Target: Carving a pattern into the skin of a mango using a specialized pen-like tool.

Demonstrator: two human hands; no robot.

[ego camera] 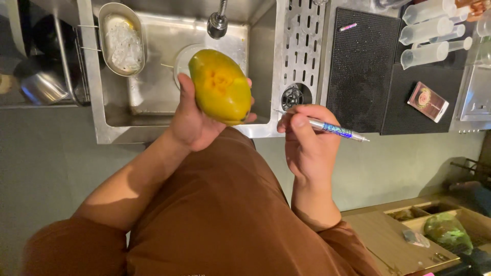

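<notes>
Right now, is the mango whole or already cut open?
Whole, as far as visible. The mango in the left hand shows only carved marks in its skin; the right hand holds a thin tool.

You stand at a stainless steel sink basin [153,97] set beside a black rubber bar mat [360,66]. Grey-green floor [399,163] below; warm, dim light overall.

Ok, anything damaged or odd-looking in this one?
Yes: the mango in the left hand has an orange, gouged patch in its yellow-green skin, over the sink. The right hand holds a thin pen-like tool beside it. Nothing looks spilled.
</notes>
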